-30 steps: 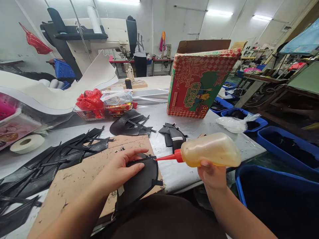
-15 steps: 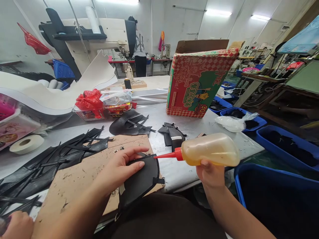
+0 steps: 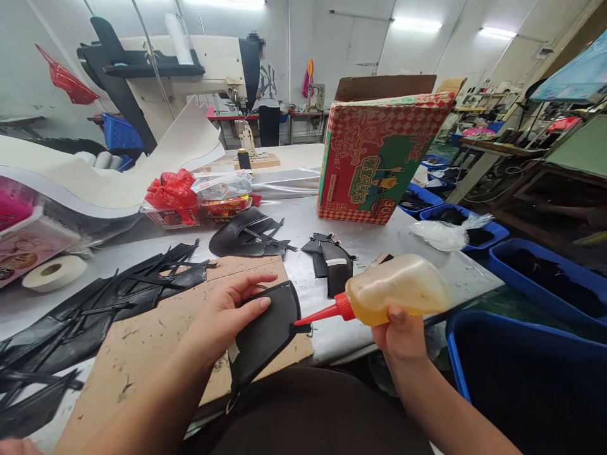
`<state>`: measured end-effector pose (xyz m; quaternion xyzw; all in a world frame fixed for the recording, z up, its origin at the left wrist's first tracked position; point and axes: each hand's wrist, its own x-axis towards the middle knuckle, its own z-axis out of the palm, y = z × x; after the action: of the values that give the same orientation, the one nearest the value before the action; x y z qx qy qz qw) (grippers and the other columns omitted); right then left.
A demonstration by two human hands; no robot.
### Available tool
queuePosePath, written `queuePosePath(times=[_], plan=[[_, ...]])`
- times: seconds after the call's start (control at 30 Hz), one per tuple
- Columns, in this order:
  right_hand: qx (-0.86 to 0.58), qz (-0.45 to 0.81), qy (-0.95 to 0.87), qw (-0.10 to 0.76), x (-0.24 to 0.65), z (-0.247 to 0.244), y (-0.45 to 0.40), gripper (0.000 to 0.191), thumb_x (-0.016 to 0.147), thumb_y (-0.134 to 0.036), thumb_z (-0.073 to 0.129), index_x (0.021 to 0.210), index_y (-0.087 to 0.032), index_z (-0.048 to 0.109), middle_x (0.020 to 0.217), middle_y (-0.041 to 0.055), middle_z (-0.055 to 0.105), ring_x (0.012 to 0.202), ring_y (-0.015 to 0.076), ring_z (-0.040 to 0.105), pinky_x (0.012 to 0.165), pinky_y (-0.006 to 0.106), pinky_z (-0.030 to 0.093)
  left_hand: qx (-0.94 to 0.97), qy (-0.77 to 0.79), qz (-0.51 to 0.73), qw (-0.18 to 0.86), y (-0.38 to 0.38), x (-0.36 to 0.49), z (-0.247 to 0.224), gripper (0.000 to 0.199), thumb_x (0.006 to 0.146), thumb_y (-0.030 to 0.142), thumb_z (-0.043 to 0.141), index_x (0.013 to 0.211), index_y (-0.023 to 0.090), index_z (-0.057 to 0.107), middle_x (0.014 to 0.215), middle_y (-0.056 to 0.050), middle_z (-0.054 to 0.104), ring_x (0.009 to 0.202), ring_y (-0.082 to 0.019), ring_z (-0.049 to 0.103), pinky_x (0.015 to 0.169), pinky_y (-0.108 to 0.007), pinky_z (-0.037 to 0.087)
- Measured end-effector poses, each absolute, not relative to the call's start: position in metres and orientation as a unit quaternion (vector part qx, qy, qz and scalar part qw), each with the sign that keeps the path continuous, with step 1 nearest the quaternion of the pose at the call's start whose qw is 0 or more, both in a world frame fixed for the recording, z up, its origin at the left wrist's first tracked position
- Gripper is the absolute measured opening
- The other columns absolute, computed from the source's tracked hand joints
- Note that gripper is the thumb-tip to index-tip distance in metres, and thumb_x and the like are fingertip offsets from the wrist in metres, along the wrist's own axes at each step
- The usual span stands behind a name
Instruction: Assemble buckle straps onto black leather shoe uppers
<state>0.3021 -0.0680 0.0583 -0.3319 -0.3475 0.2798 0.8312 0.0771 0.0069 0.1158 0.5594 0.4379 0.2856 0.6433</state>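
Note:
My left hand (image 3: 239, 303) pinches the upper left edge of a curved black leather piece (image 3: 268, 328), thumb on top and fingers behind. The piece is tilted over a brown cardboard sheet (image 3: 142, 341). A short black tab with a metal ring sticks out at its right edge. My right hand (image 3: 401, 335) is wrapped around a translucent squeeze bottle (image 3: 398, 287) of yellowish liquid, probably glue. The bottle lies nearly level, and its red nozzle tip meets the leather at the base of that tab. I cannot make out any liquid at the tip.
More black leather pieces lie left (image 3: 118, 297), behind (image 3: 249, 234) and right of the cardboard (image 3: 332, 259). A red printed carton (image 3: 370, 164) stands behind. Blue bins (image 3: 474, 322) line the right side. A tape roll (image 3: 54, 273) and a sewing machine (image 3: 190, 69) are leftward; another hand (image 3: 19, 446) shows bottom left.
The nozzle has moved from the leather's upper corner down to the tab on its right edge. The leather has turned slightly upward in my left hand. The other person's hand has mostly left the view.

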Motion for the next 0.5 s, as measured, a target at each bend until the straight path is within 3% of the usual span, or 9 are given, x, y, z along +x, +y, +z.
queuePosePath(times=[0.2,0.37,0.5], plan=[[-0.355,0.271,-0.348,0.824,0.3,0.051,-0.069,0.036,0.061,-0.049,0.076,0.09,-0.029,0.069,0.074,-0.0001,0.07,0.063,0.0204,0.067,0.055,0.032,0.057,0.531,0.433,0.308,0.66,0.006,0.08,0.115,0.044,0.063,0.036,0.078,0.103,0.022,0.064,0.082,-0.003,0.07,0.067,-0.015,0.064,0.055,-0.019,0.052],[-0.402,0.228,-0.371,0.805,0.313,0.027,-0.081,0.038,0.064,-0.052,0.073,0.095,-0.029,0.068,0.085,0.0005,0.071,0.077,0.0214,0.067,0.071,0.035,0.057,0.531,0.44,0.321,0.649,0.006,0.082,0.116,0.047,0.06,0.037,0.079,0.101,0.02,0.065,0.077,-0.003,0.07,0.062,-0.016,0.064,0.052,-0.02,0.05],[-0.461,0.242,-0.381,0.764,0.319,0.0,-0.096,0.055,0.052,-0.061,0.075,0.101,-0.039,0.062,0.094,-0.0018,0.069,0.088,0.0256,0.065,0.081,0.043,0.054,0.537,0.466,0.349,0.61,0.007,0.085,0.119,0.05,0.056,0.04,0.08,0.098,0.017,0.065,0.073,-0.003,0.069,0.058,-0.015,0.062,0.049,-0.019,0.049]])
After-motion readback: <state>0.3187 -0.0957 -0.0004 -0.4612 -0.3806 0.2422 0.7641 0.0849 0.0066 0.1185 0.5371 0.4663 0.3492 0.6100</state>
